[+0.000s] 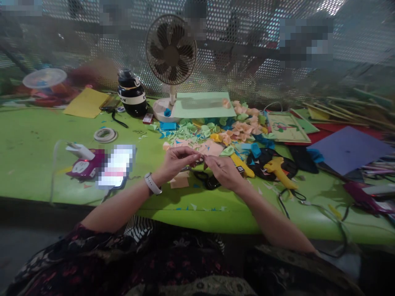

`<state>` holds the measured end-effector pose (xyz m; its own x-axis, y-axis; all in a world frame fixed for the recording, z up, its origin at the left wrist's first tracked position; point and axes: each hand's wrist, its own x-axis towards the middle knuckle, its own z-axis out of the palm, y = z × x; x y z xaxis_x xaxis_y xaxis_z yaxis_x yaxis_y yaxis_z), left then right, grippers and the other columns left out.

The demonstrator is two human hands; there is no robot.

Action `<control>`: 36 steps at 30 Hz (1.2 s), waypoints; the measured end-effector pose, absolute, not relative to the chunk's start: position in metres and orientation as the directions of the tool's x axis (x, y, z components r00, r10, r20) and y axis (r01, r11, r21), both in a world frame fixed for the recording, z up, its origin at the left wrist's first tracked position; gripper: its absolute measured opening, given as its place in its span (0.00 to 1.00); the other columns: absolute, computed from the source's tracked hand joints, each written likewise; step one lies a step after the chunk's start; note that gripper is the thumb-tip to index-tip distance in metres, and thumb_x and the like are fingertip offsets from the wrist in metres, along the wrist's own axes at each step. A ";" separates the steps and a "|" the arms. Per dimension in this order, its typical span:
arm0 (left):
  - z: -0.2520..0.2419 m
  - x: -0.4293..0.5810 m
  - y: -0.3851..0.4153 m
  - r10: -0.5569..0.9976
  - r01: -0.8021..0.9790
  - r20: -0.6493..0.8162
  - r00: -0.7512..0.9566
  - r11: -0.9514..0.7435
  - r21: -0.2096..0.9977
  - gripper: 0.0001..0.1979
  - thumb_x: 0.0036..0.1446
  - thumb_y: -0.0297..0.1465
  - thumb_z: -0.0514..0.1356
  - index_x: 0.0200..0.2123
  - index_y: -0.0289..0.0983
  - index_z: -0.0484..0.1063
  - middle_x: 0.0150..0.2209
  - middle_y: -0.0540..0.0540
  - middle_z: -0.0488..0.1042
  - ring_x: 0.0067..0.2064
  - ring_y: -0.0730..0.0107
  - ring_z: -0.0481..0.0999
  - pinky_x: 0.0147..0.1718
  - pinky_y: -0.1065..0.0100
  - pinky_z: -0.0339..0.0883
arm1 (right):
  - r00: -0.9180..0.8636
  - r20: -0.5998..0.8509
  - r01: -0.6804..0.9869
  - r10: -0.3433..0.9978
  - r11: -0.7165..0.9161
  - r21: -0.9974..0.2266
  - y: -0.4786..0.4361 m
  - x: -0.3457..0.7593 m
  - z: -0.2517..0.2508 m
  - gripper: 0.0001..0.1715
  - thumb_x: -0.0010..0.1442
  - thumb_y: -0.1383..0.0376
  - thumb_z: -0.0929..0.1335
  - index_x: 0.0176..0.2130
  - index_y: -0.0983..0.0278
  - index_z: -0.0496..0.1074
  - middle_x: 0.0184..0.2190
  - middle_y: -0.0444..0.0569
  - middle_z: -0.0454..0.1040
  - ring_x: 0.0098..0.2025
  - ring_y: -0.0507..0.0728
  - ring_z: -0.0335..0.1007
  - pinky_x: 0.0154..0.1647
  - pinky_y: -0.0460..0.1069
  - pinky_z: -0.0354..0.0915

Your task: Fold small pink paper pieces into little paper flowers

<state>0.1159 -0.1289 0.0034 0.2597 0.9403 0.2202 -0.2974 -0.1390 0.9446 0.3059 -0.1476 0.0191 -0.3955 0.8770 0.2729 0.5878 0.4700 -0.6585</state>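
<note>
My left hand (175, 163) and my right hand (226, 172) meet above the middle of the table, fingertips pinched together. Between the fingertips is something small that I cannot make out. Below them, partly hidden, lies a black looped handle (212, 181). Peach paper pieces (179, 181) lie beside my left hand, and larger peach paper (212, 147) lies just beyond the fingers. A yellow cutter knife (242, 164) is to the right of my right hand. Farther right, a yellow glue gun (282, 172) rests by a round black item (261, 166).
Behind the hands is a heap of green, peach and blue paper shapes (243, 125). A fan (171, 55) and a black bottle (132, 94) stand at the back. To the left are a phone (117, 166) and tape (105, 135); cables (321, 207) and purple paper (348, 150) lie right.
</note>
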 end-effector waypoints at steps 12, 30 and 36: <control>-0.001 0.115 -0.127 0.962 -0.321 0.252 0.100 -0.209 0.924 0.15 0.46 0.42 0.73 0.27 0.36 0.78 0.24 0.50 0.77 0.25 0.77 0.74 0.27 0.73 0.71 | -0.344 0.569 0.599 0.747 0.641 -0.479 -0.143 0.304 0.005 0.17 0.70 0.57 0.63 0.47 0.60 0.78 0.39 0.53 0.80 0.41 0.59 0.76 0.42 0.52 0.70; 0.000 0.118 -0.126 0.977 -0.499 0.124 0.174 -0.021 0.867 0.16 0.41 0.41 0.76 0.25 0.37 0.77 0.24 0.52 0.75 0.24 0.81 0.71 0.25 0.76 0.68 | -0.332 0.557 0.503 0.761 0.643 -0.578 -0.150 0.298 0.011 0.13 0.69 0.57 0.64 0.44 0.61 0.74 0.40 0.52 0.80 0.42 0.59 0.75 0.43 0.53 0.69; 0.001 0.118 -0.128 0.976 -0.492 0.126 0.178 -0.022 0.870 0.16 0.43 0.41 0.75 0.25 0.37 0.76 0.25 0.52 0.76 0.24 0.80 0.72 0.26 0.75 0.69 | -0.355 0.584 0.507 0.730 0.675 -0.536 -0.151 0.298 0.012 0.12 0.69 0.59 0.64 0.44 0.61 0.74 0.38 0.52 0.79 0.40 0.58 0.76 0.42 0.52 0.70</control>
